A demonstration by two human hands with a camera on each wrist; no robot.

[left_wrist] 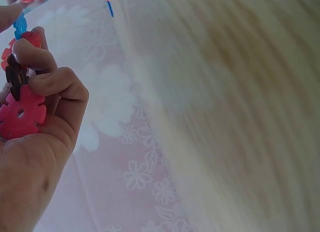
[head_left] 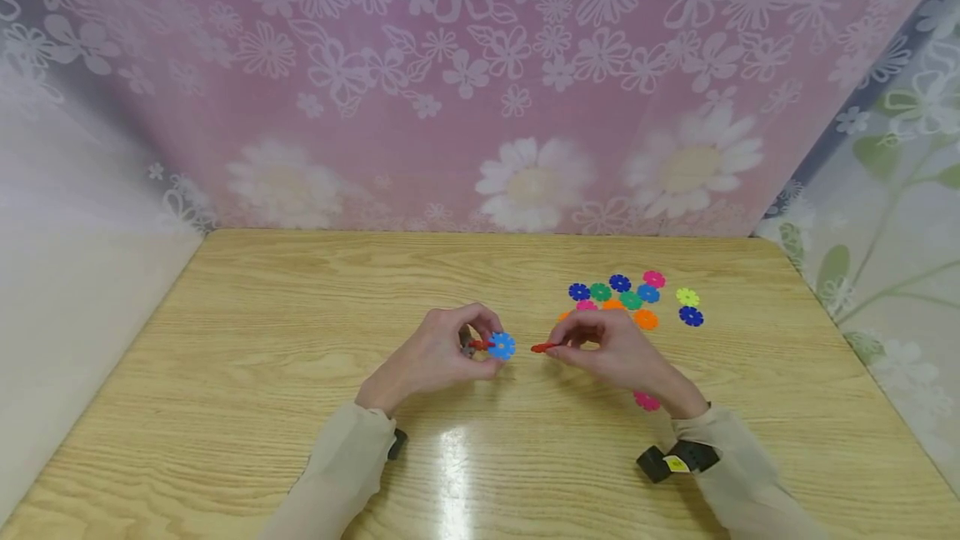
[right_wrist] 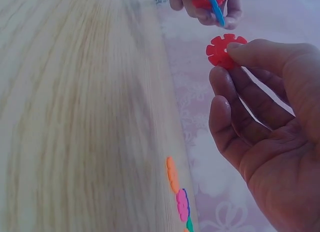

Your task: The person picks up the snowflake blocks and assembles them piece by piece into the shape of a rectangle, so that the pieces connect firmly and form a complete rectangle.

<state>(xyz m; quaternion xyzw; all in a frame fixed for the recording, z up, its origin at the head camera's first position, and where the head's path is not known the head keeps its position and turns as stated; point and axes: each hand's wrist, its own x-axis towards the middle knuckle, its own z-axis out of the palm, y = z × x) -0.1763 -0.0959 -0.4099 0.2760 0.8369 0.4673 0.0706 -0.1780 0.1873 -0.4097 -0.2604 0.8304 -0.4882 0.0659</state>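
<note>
My left hand (head_left: 438, 357) grips a short chain of flower-shaped plastic interlocking discs above the table. A blue disc (head_left: 502, 346) sits at the chain's right end, facing up to the head view. Behind it in the left wrist view come a red disc (left_wrist: 33, 39), a dark disc (left_wrist: 18, 81) and a pink disc (left_wrist: 24, 113), partly covered by curled fingers. My right hand (head_left: 613, 347) pinches a single red disc (right_wrist: 218, 51) between thumb and fingers. A small gap separates this red disc from the blue one, and the two hands face each other.
Several loose discs lie flat beyond my right hand, among them a yellow disc (head_left: 687, 297) and an orange disc (head_left: 646, 320). One pink disc (head_left: 647, 401) lies under my right wrist. The wooden table (head_left: 225, 315) meets a floral pink backdrop (head_left: 420, 148) at its far edge.
</note>
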